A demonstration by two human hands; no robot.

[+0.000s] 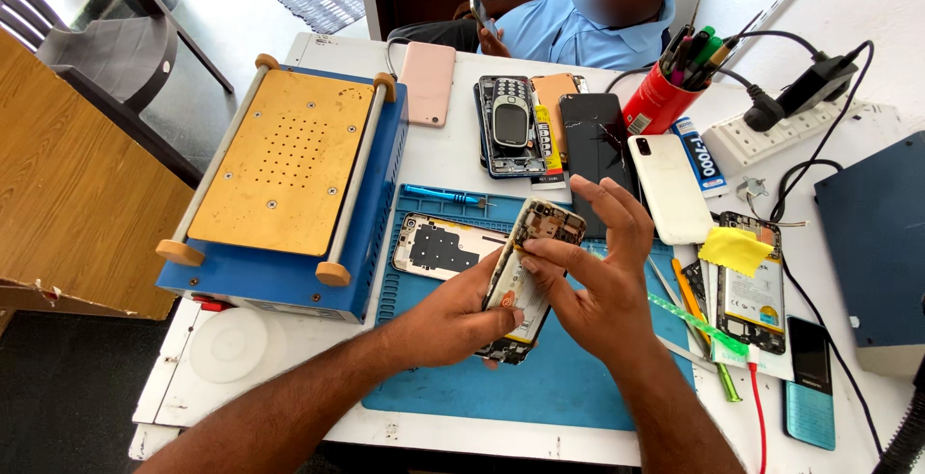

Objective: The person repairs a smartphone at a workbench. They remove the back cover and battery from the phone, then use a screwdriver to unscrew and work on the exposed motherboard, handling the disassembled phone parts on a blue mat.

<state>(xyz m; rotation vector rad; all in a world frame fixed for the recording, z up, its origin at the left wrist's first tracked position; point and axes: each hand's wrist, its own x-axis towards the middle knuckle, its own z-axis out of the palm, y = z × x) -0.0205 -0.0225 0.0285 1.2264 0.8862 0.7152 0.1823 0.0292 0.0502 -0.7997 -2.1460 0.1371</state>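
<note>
My left hand [451, 318] grips an opened phone body [532, 243] from below, tilted above the blue work mat [540, 378]. Its circuit board and battery face up. My right hand [602, 262] rests on the phone's right side, thumb and forefinger pressing on the inner parts, other fingers spread. A detached phone frame panel [438, 245] lies on the mat just left of the hands. A blue screwdriver [445, 195] lies at the mat's top edge.
A blue and gold hot plate machine [289, 166] stands at left. Several phones [511, 122] and parts lie behind, with a red pen cup [660, 98], a power strip [761, 137] and a white phone [670, 185]. Another person [588, 12] sits across the table.
</note>
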